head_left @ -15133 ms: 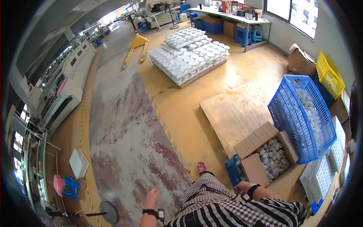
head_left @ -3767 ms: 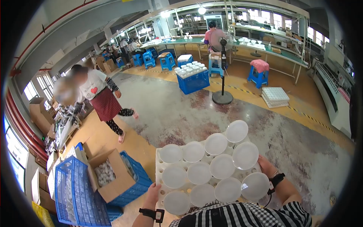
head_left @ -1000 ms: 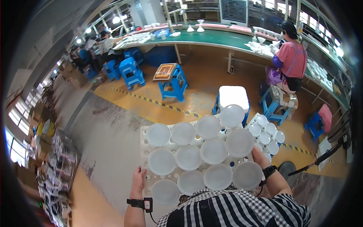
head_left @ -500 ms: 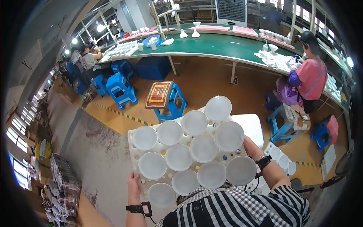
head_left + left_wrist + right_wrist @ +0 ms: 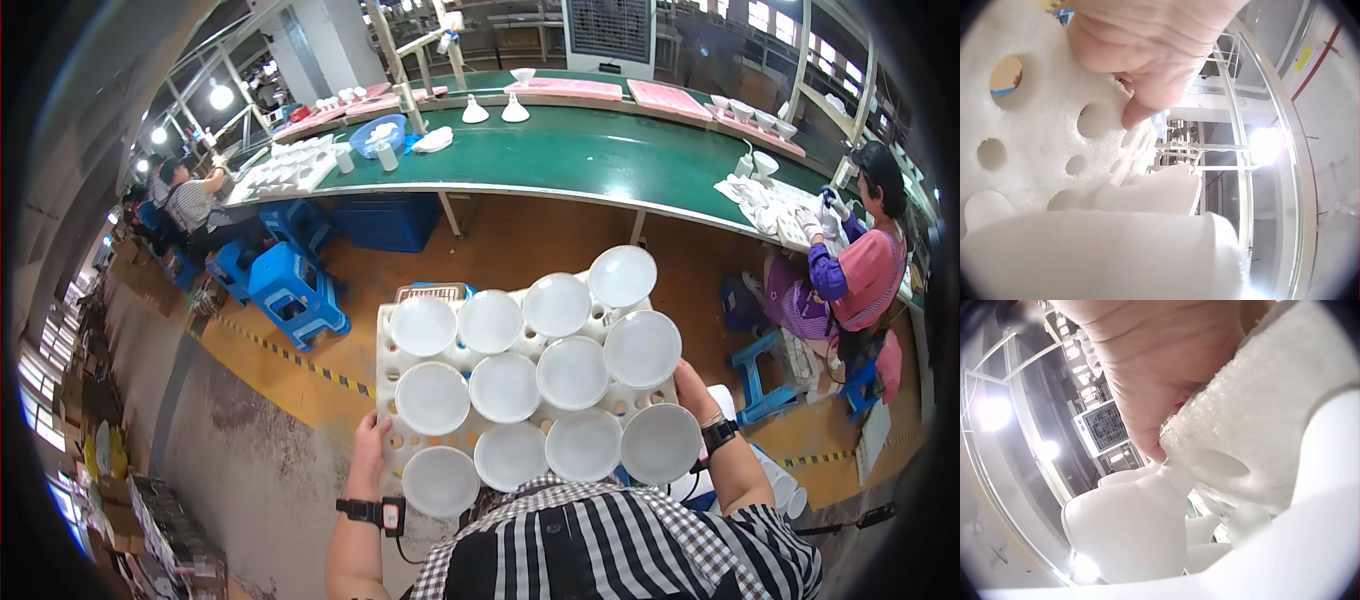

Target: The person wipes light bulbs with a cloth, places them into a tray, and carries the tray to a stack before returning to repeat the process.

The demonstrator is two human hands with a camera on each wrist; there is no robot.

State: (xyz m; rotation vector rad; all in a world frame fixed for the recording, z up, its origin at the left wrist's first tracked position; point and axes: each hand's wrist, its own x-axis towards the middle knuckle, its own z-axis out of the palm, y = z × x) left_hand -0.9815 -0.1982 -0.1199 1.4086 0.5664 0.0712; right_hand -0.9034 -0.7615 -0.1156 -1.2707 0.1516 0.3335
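Observation:
A white foam tray (image 5: 1041, 119) with round holes is held level in front of the striped shirt. White bulb-shaped pieces (image 5: 503, 388) stand in rows on it, their wide round tops facing up in the head view. My left hand (image 5: 369, 450) grips the tray's left edge, its thumb near the holes in the left wrist view. On the opposite edge, my right hand (image 5: 697, 395) grips the rough foam side, with a fingertip beside the narrow neck of one white piece (image 5: 1129, 525). The parts of both hands under the tray are hidden.
A long green workbench (image 5: 590, 160) runs ahead, bearing pink trays (image 5: 562, 90) and a blue basin (image 5: 380, 135). A person in pink (image 5: 865, 280) sits at its right end. Blue stools (image 5: 290, 290) stand along the left; another stool is mostly hidden behind the tray.
Long before, both hands were without a tray; by the later frames they hold it. Since then the view has turned and come closer to the green workbench, and the tray now covers most of one stool.

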